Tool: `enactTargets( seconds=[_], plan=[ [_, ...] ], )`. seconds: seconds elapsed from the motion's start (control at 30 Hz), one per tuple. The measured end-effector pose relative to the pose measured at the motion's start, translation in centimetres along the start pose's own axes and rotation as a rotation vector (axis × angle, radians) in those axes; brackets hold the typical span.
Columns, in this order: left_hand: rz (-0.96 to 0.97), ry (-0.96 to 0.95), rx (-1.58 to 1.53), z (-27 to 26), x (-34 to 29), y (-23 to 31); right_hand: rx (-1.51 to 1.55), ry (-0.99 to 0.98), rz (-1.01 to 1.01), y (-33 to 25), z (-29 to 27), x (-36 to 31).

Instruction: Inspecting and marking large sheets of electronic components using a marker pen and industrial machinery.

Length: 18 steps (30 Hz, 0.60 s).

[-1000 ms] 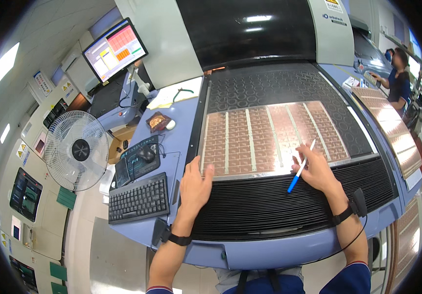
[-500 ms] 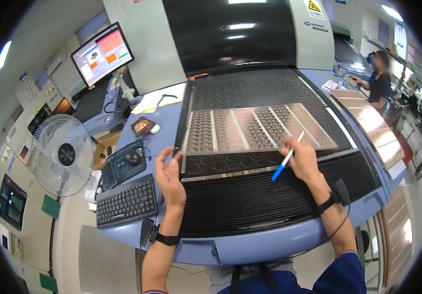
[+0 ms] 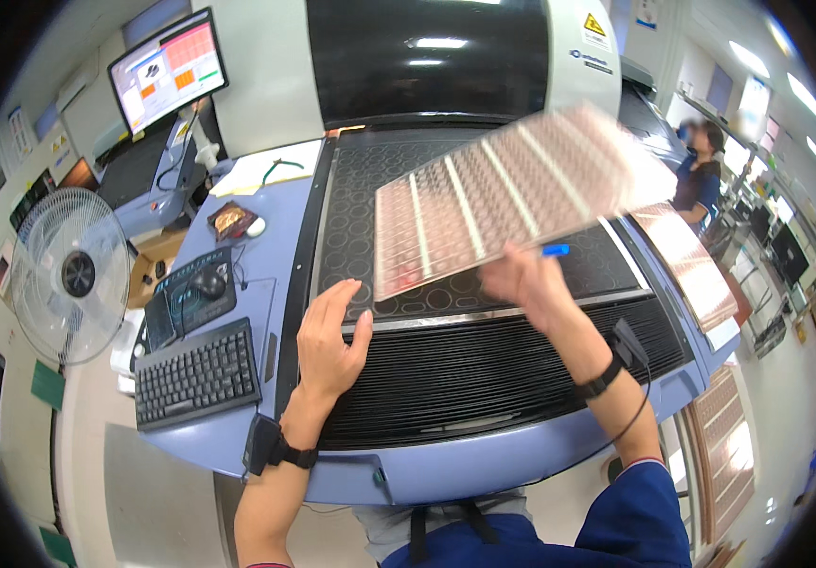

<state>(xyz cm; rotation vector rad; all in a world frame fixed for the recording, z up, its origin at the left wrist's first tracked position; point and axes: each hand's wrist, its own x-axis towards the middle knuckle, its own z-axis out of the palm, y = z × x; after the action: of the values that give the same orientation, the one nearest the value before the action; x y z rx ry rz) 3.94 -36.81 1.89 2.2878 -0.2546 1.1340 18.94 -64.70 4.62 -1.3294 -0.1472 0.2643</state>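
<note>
- Blue worktop, left side: it is carrying a black keyboard, a black mouse, a brown packet, and green-handled pliers that are lying on paper.
- Monitor, one: it is standing beyond the worktop, showing coloured blocks.
- Fan, one, round: it is standing left of the keyboard.
- Machine bed, one: a black mat with ring shapes is lying behind a black ridged cover.
- Copper-coloured sheet, one, pale-striped: it is hanging tilted above the mat, its right end sitting higher, its outline blurring.
- Left hand, bare: it is holding nothing; fingers and thumb are standing apart, near the sheet's lower left corner.
- Right hand, bare, blurred: it is reaching to the sheet's lower edge; whether its fingers are clamping the sheet, one cannot tell.
- Pen, one: its blue end is showing just beside the right fingers.
- Second copper-coloured sheet: it is lying at the right.
- Co-worker, one: this person is staying beyond that sheet.
</note>
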Motion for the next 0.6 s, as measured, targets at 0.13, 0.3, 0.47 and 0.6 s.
enactTargets(
  seconds=[0.13,0.3,0.47,0.6],
  plan=[
    [-0.104,-0.023,0.020,0.1,-0.1,-1.4,-0.259,-0.308,0.158,-0.2,0.5,-5.1],
    [-0.237,-0.223,0.084,1.3,-1.0,-1.9,-1.248,-0.125,-0.495,2.8,-1.8,-1.2],
    [-0.245,-0.395,0.400,1.4,-2.4,-4.1,-1.314,-0.242,-0.467,4.5,-3.4,-0.2],
    [-0.298,-0.520,0.411,0.8,-1.8,-3.9,-1.280,-0.258,-0.384,3.0,-2.9,-1.1]
  ],
)
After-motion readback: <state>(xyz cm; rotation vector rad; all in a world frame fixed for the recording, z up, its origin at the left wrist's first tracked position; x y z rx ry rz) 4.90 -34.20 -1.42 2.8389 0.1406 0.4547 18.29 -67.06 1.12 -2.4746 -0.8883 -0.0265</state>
